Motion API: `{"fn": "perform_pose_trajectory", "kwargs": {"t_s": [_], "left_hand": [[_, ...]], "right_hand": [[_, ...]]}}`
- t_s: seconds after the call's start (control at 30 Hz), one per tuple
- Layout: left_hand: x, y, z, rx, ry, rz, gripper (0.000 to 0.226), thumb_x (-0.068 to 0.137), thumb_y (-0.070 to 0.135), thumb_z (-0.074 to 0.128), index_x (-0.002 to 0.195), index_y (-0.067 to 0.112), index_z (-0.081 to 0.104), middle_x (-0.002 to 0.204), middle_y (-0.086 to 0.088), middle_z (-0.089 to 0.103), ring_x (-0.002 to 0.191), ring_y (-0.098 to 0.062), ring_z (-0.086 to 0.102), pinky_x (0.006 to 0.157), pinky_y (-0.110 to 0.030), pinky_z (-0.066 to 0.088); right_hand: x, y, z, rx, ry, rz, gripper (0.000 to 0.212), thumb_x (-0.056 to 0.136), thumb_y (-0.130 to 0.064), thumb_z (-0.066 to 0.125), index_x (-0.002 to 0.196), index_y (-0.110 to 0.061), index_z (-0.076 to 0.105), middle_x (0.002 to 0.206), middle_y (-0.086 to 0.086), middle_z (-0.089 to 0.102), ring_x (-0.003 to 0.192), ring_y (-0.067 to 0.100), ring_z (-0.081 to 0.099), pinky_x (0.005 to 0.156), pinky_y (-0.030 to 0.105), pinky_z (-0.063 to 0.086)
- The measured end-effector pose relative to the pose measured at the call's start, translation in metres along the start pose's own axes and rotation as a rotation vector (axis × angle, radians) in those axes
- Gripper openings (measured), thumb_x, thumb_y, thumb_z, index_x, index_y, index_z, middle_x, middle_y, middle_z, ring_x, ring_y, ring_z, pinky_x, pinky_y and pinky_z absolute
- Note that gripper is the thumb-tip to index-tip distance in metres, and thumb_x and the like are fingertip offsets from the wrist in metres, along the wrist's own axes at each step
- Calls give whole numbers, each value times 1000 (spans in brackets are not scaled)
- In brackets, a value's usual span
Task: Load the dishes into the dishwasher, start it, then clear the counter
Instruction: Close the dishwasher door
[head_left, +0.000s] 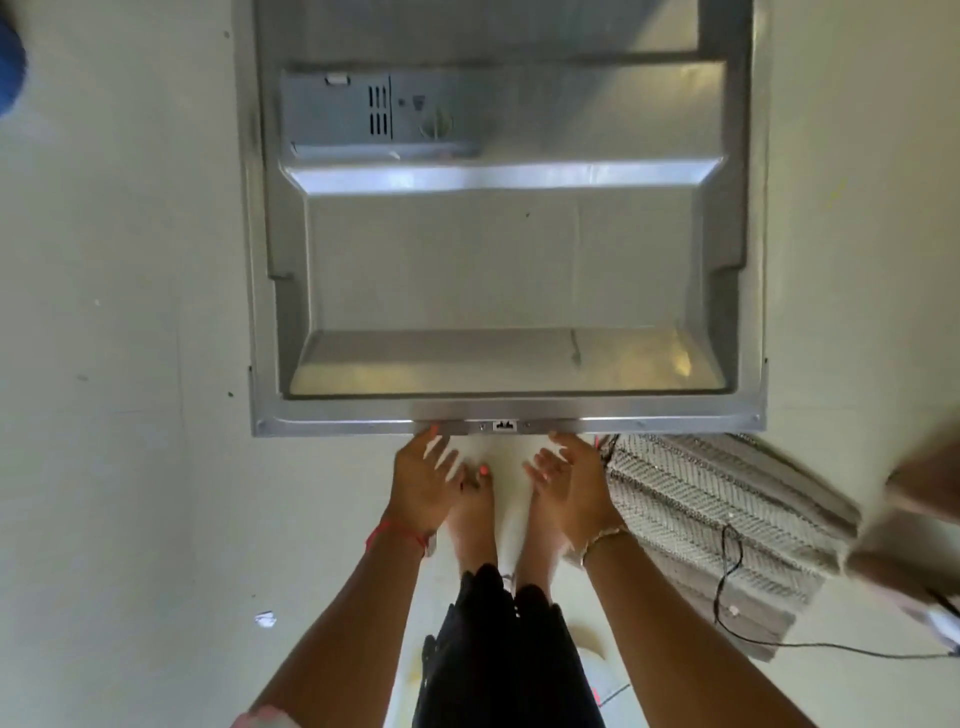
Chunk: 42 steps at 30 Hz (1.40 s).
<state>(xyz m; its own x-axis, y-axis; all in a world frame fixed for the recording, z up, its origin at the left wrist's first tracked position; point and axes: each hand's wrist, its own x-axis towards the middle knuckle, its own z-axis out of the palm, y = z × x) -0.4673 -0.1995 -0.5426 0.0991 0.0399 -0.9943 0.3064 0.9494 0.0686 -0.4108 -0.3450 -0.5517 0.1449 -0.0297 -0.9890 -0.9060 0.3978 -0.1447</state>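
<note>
Pale floor (130, 364), open dishwasher door (506, 270), left hand (423, 483) and right hand (571, 483) spread at its edge (rug (717, 509) beside).

My dishwasher door (509, 260) is dull silver-grey steel with a brighter sheen along its near edge. The dispenser (337, 111) set into its far part is a flatter, bluish grey. Around the door the floor (130, 312) is pale cream. Right of the door lies a rug (701, 509) in beige-and-grey herringbone weave, crossed by a thin black cable (727, 571). Just below the door's near edge, my left hand (421, 483) wears a red thread bracelet (397, 535) and my right hand (571, 483) a gold bracelet (605, 538). My fingernails (434, 429) are coral pink. My garment (498, 649) is black.
</note>
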Motion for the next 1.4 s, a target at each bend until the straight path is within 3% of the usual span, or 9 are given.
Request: {"fn": "perform_pose_trajectory", "kwargs": {"t_s": [0.2,0.53,0.7,0.87,1.0,1.07,1.2,1.33,1.4], "left_hand": [[30,0,6,-182,-91,85,24,79,-4,35,72,11,53,79,-5,57,83,-22,56,103,-35,39],[-55,2,25,-60,74,215,22,83,1,39,67,13,49,78,-7,52,76,-22,52,97,-37,41],[-164,26,66,55,236,303,17,78,5,45,63,10,50,61,-7,43,57,-22,47,67,-35,49],[-268,66,110,98,190,330,23,76,14,49,54,11,43,31,-2,43,45,-23,44,50,-25,42],[-345,120,147,140,36,285,28,76,8,40,48,8,39,34,-7,40,43,-19,43,46,-20,45],[-379,148,158,149,-3,321,28,80,3,45,54,14,45,54,-3,45,58,-15,41,67,-29,45],[-436,198,197,142,-136,385,17,88,10,58,79,18,47,81,0,46,75,-13,46,110,-37,31],[-471,237,238,201,-108,540,11,91,-5,47,79,-4,47,82,-20,53,75,-37,56,69,-52,55],[-484,257,255,202,-125,582,1,91,-7,46,90,-8,46,91,-19,59,90,-39,58,78,-52,51]], "right_hand": [[32,-16,12,240,-99,-85,27,54,9,35,63,-13,49,58,1,57,73,21,54,91,40,44],[-50,-48,14,-44,-18,33,30,78,8,30,56,-9,42,46,1,53,69,20,53,98,49,40],[-160,-86,39,-205,4,69,21,82,-3,38,67,-8,53,71,7,50,78,25,50,92,50,41],[-272,-147,74,-200,-65,125,25,88,2,40,64,-3,47,60,10,43,62,22,40,70,40,49],[-349,-209,117,-294,-134,143,8,88,2,43,82,-3,45,76,16,55,79,31,49,62,47,51],[-388,-235,137,-304,-165,160,2,88,-2,47,90,-2,46,94,20,54,100,37,50,72,43,51],[-479,-282,173,-754,-301,-183,41,70,-18,79,107,-15,62,96,4,69,87,12,64,74,23,53],[-512,-323,218,-811,-324,-447,37,79,-9,71,110,-9,52,109,4,59,90,12,62,63,16,53],[-518,-342,241,-471,-337,-305,22,92,1,51,114,-4,48,129,12,44,115,33,51,83,33,54]]}}
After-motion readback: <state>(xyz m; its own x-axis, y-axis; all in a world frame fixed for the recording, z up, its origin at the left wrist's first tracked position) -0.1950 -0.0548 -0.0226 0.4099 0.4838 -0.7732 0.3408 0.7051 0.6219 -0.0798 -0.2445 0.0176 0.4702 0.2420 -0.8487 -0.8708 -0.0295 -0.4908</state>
